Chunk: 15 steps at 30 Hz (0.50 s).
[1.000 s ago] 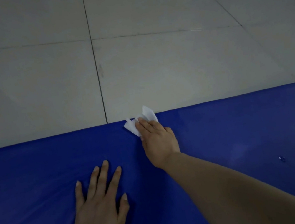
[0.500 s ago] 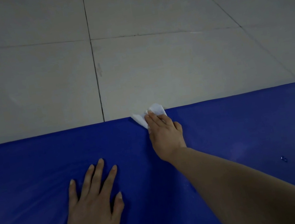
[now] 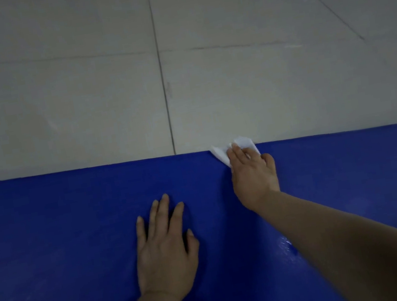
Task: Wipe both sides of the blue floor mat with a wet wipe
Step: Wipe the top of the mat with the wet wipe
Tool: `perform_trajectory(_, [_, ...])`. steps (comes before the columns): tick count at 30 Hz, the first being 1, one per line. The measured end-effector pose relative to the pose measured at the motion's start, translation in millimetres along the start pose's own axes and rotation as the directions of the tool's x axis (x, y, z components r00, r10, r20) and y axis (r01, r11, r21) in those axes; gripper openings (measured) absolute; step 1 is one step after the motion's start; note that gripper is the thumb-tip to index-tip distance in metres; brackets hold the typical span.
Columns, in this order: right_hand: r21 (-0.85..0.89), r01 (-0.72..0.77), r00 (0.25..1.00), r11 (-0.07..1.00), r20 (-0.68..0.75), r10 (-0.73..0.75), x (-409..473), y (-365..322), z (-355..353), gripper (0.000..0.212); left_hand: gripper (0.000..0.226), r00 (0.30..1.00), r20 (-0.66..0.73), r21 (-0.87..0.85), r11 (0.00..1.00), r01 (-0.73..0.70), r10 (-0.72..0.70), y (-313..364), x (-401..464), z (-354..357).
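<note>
Blue foam floor mat (image 3: 64, 251) fills my near view on pale tiled floor (image 3: 77, 91), my right hand (image 3: 252, 174) pressing a crumpled white wet wipe (image 3: 231, 148) onto its far edge with fingers extended, left hand (image 3: 164, 253) flat, released, nearer.

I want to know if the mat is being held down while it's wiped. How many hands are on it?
2. The left hand lies flat on the blue mat; the right hand presses the white wipe at the mat's far edge.
</note>
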State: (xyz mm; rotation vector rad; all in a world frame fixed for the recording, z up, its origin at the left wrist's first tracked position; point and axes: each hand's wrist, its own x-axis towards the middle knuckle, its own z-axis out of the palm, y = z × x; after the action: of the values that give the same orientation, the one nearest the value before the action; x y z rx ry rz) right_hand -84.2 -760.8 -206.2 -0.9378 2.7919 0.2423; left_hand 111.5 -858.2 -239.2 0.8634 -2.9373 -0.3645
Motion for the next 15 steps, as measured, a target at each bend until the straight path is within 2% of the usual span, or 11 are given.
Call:
perform_trajectory(2, [-0.076,0.024,0.999,0.997,-0.018,-0.026,1.8,-6.5,0.5,0.065,0.054,1.0,0.013,0.007,1.0,0.009,-0.009,1.2,0.3,-2.1])
perform_trajectory(4, [-0.039,0.045,0.999,0.998,-0.013,-0.046,6.2,-12.1,6.7,0.066,0.054,0.999,0.035,0.016,1.0,0.009,-0.009,2.8,0.1,-4.4])
perform_trajectory(6, [0.059,0.056,0.998,0.997,-0.017,-0.055,9.5,-14.6,13.9,0.065,0.053,0.999,0.049,0.018,1.0,0.009,-0.009,3.9,-0.3,-7.2])
perform_trajectory(8, [0.178,0.118,0.989,0.977,-0.107,-0.1,9.6,-13.0,19.4,0.061,0.052,0.998,0.064,0.004,1.0,0.003,-0.003,2.7,-0.2,-9.5])
perform_trajectory(11, [0.386,0.172,0.984,0.906,-0.119,-0.136,0.7,-0.2,14.2,0.065,0.05,0.999,0.047,-0.007,1.0,-0.01,0.01,-1.9,-0.2,-9.2])
perform_trajectory(12, [0.388,0.182,0.983,0.904,-0.102,-0.154,0.1,7.3,12.4,0.071,0.05,0.999,0.031,-0.014,1.0,-0.006,0.006,-3.8,-0.5,-8.2])
perform_trajectory(15, [0.231,0.174,0.984,0.957,-0.063,-0.164,-0.6,31.0,8.0,0.084,0.051,1.0,0.005,-0.021,1.0,0.0,0.0,-6.5,-1.9,-2.9])
